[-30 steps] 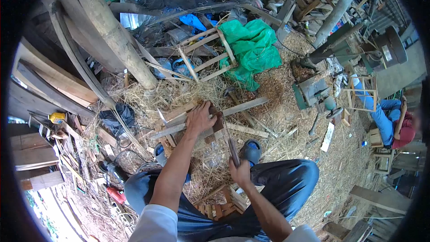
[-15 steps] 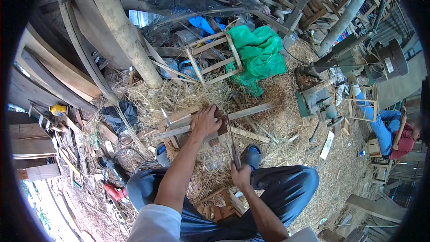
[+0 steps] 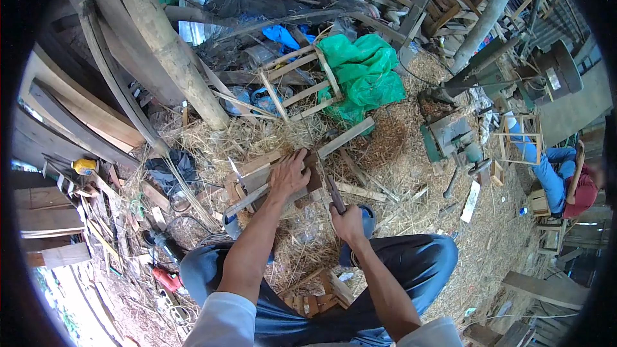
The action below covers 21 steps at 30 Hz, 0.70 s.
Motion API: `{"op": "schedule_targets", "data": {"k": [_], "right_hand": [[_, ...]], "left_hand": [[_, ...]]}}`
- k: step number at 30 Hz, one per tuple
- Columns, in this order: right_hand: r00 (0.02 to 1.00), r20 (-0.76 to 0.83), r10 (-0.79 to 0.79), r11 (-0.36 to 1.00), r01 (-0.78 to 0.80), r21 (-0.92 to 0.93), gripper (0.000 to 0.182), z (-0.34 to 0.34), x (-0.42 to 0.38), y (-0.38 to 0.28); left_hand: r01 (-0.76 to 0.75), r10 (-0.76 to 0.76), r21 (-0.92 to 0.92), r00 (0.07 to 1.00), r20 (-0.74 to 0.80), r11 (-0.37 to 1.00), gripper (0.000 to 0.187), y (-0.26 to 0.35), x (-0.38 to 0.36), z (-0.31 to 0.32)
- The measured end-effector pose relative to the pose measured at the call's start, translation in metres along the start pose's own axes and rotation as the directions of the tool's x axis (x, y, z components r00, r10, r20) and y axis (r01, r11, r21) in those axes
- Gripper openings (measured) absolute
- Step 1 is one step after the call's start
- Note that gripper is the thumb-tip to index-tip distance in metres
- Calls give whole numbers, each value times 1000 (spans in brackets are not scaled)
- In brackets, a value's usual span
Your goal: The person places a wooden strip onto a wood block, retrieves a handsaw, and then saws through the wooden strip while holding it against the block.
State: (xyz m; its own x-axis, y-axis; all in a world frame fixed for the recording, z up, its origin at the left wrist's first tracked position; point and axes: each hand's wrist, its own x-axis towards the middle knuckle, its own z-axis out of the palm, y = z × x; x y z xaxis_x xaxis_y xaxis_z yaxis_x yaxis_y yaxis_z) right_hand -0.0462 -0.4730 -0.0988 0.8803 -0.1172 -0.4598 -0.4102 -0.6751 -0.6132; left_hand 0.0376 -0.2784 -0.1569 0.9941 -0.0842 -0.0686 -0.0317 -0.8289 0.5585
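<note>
My left hand [image 3: 288, 177] lies spread over a narrow wooden strip and a dark wooden block [image 3: 314, 183], pressing down on them. The strip [image 3: 347, 137] runs slantwise under the hand, its far end sticking out to the upper right. In my right hand [image 3: 348, 223] is the dark handle of a long, thin handsaw [image 3: 331, 186], fingers wrapped round it. Its blade points away from me and crosses the strip just right of my left hand; the exact contact is hard to make out. More boards [image 3: 252, 168] lie under and beside the left hand.
Straw and wood shavings cover the ground. A wooden frame [image 3: 281, 95] and a green plastic sheet [image 3: 363, 74] lie ahead. To the right stands a machine [image 3: 453, 138]; a seated person [image 3: 578, 183] is beyond it. A red power tool [image 3: 167, 279] lies at left, wood offcuts [image 3: 312, 303] between my legs.
The strip has turned, its right end swinging away from me. My right hand has moved slightly forward with the saw, while my left hand stays on the wood.
</note>
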Motion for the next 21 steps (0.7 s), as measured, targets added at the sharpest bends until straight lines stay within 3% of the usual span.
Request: {"op": "schedule_targets", "data": {"k": [4,5,7,10,11,13,15,19,21], "right_hand": [[994,-57,-97,995,98,16,45,-3,-34,40],[985,-106,-138,988,144,52,45,1,-44,50],[1000,-22,-18,995,20,95,46,0,-49,48],[1000,-16,-12,999,13,45,47,-7,-29,8],[993,-23,-117,990,118,75,48,4,-12,12],[994,-10,-105,993,106,50,47,9,4,12],[993,-17,-120,991,120,54,43,5,-4,6],[980,-99,-173,984,177,26,48,16,-32,53],[990,-91,-107,988,117,103,43,18,-39,54]], "left_hand": [[75,-73,-23,994,85,997,54,-1,-3,3],[-10,11,-18,996,86,1000,52,-2,-5,2],[-95,96,-11,991,90,995,49,-3,-5,0],[-73,73,8,997,38,997,46,0,-8,2],[-47,46,32,999,28,998,46,0,-9,2],[-22,21,62,1000,18,998,46,1,-9,2],[5,-4,-33,999,35,999,44,2,-6,-2],[65,-57,-77,994,94,995,41,8,-1,-8],[-9,6,-31,997,-79,999,37,-6,1,12]]}}
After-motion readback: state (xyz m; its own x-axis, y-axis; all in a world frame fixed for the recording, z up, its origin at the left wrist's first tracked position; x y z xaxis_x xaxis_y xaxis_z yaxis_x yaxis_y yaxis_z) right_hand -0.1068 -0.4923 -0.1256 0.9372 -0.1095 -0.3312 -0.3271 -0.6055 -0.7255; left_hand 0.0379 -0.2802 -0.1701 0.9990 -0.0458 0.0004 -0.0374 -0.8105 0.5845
